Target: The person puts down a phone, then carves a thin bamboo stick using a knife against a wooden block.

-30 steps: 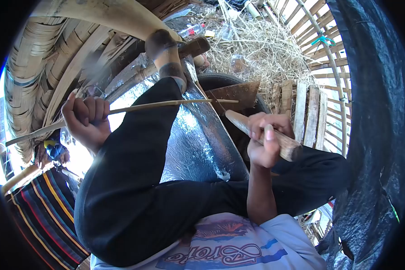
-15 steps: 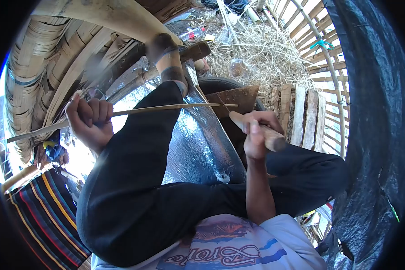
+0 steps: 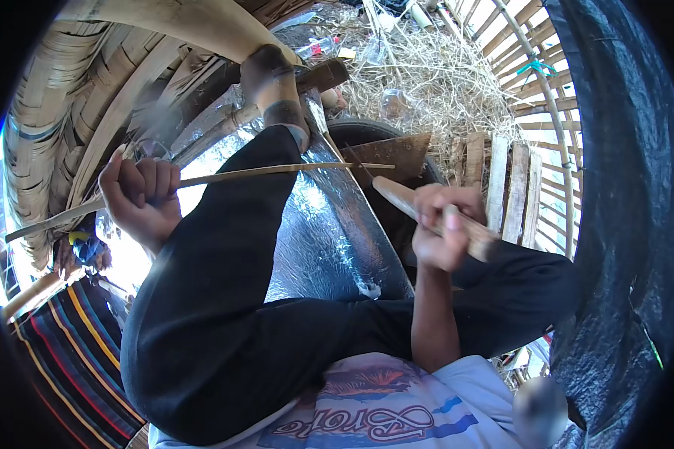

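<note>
A long, thin bamboo strip (image 3: 240,173) runs across my raised knee. Near its left part my left hand (image 3: 141,196) is closed around it. The strip's right end lies over a flat brown piece (image 3: 401,156). My right hand (image 3: 445,224) is wrapped round the pale wooden handle of a knife (image 3: 397,196), which points up and left. Its narrow dark blade meets or crosses the strip near the right end; I cannot tell whether they touch.
Under my legs is a shiny, dark silvery sheet (image 3: 314,254). Straw (image 3: 442,97) and litter cover the ground ahead. Wooden slats (image 3: 505,191) and a dark tarp (image 3: 621,224) stand on the right, woven bamboo (image 3: 52,112) on the left. A striped cloth (image 3: 75,352) lies at lower left.
My right hand and the knife have shifted slightly right and the handle tilts more. My left hand has moved a little left, with the strip sliding along.
</note>
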A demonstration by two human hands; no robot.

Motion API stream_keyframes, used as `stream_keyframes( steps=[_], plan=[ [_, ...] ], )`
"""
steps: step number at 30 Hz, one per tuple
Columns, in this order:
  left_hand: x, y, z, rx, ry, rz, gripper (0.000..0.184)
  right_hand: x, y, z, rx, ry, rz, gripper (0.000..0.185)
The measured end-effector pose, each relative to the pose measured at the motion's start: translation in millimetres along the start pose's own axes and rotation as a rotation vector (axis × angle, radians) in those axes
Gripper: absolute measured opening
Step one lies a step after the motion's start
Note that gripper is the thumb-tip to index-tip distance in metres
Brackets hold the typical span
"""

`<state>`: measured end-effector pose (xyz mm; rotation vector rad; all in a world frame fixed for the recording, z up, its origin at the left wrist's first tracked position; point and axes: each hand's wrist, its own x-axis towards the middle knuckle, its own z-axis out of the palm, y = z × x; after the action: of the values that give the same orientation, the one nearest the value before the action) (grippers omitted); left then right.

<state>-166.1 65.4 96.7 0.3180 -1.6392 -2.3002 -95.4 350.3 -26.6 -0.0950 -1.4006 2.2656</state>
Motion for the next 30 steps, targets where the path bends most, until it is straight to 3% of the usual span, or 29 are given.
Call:
stream_keyframes(
  steps=[2, 5, 8, 9, 12, 15, 17, 19, 21, 25, 26, 29, 30],
  plan=[
    [-1, 0, 3, 0.006, 0.015, 0.003, 0.05, -6, 28, -16, -0.338, -0.036, -0.002, 0.01],
    [1, 0, -1, 0.016, 0.014, 0.017, 0.05, -1, 33, -23, -0.434, -0.002, -0.013, 0.01],
    [1, 0, -2, 0.006, 0.009, 0.011, 0.049, 3, 3, -7, 0.103, 0.007, 0.024, 0.011],
    [1, -1, -3, -0.016, -0.007, 0.018, 0.049, 0, 9, -9, 0.094, 0.009, 0.03, 0.011],
    [0, -1, 1, -0.034, -0.013, 0.014, 0.05, -4, 38, -22, -0.392, -0.054, 0.031, 0.006],
    [2, 1, 1, -0.002, 0.036, 0.025, 0.05, 1, 38, -26, -0.354, 0.006, 0.074, 0.007],
    [0, -1, -2, 0.0, 0.018, 0.02, 0.05, 1, 22, -18, -0.061, -0.011, 0.035, 0.008],
    [1, -2, -4, -0.02, -0.006, 0.016, 0.05, -8, 26, -22, -0.059, -0.009, 0.036, 0.01],
    [1, -1, 0, 0.018, 0.056, 0.031, 0.05, -10, 43, -33, -0.419, -0.087, -0.014, 0.011],
    [2, -1, -10, -0.046, -0.071, -0.008, 0.049, -6, 44, -40, -0.286, 0.027, 0.046, 0.009],
    [1, -1, -6, -0.008, -0.015, 0.013, 0.049, -4, 32, -34, -0.105, -0.01, 0.063, 0.009],
    [0, -1, 1, -0.004, 0.045, 0.019, 0.049, -11, 35, -37, -0.119, -0.029, 0.044, 0.011],
    [1, 0, 0, 0.013, 0.036, 0.021, 0.049, -15, 48, -49, -0.267, -0.059, 0.071, 0.012]
  ],
)
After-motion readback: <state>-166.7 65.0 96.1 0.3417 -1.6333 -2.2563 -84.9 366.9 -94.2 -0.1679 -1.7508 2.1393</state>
